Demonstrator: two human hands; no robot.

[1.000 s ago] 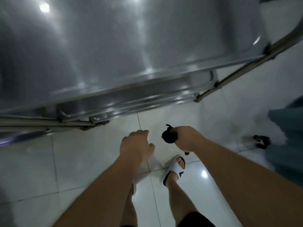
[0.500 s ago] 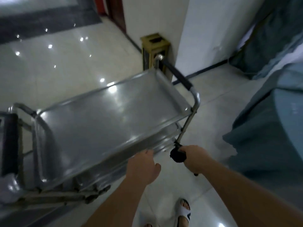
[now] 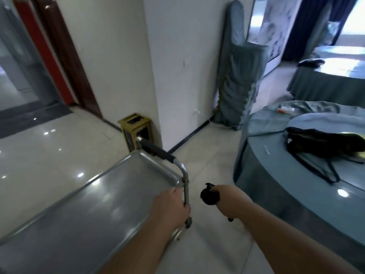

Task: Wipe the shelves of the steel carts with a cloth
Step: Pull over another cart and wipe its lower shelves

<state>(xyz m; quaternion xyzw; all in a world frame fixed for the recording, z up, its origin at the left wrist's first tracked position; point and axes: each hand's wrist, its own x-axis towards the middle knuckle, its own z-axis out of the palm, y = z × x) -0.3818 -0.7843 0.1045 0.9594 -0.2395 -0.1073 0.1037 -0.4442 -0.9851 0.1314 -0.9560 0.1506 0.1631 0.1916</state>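
The steel cart's top shelf (image 3: 94,206) runs from lower left to centre, bare and shiny. Its handle with a black grip (image 3: 158,153) is at the far end. My left hand (image 3: 169,206) is at the shelf's near right corner, fingers curled at the upright steel post (image 3: 185,186). To the right, above the floor, my right hand (image 3: 229,200) is closed on a small dark bunched cloth (image 3: 209,196), clear of the cart. The lower shelves are hidden under the top one.
A round table with a teal cover (image 3: 276,186) stands close on the right, with a black bag (image 3: 320,143) on it. A gold bin (image 3: 136,131) sits by the white pillar (image 3: 173,66) beyond the cart. Covered stacked chairs (image 3: 235,76) lean at the wall. Glossy tiled floor (image 3: 209,155) lies between.
The view swung up from the floor and my feet to the room. My left hand moved to the cart's corner post. The right hand kept the dark cloth.
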